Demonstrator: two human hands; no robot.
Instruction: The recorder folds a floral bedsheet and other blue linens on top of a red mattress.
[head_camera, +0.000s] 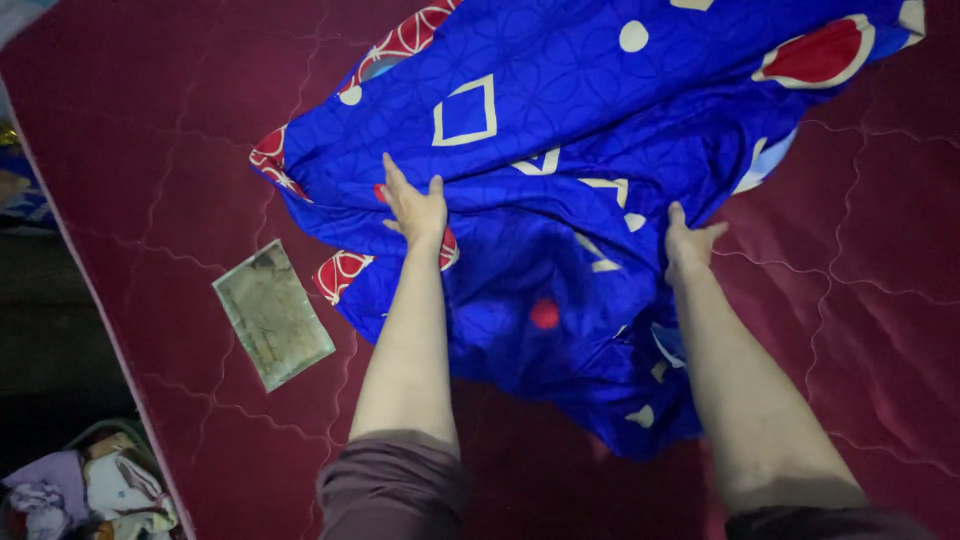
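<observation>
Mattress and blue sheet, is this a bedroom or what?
Most likely a bedroom. A dark red quilted mattress fills the view, both hands, left hand and right hand, rest on a crumpled blue patterned bedsheet, and a pile of clothes lies beside it.

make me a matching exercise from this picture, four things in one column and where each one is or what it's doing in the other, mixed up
Things:
1. left hand
2. right hand
3. flat pale packet
4. blue sheet

Places or states:
A. lies alone on the maroon mattress, left of the cloth
B. crumpled across the mattress, patterned in white and red
C. fingers spread, pressing on the cloth's left part
D. on the cloth's right-hand folds

Pairs: 1-C, 2-D, 3-A, 4-B
</observation>
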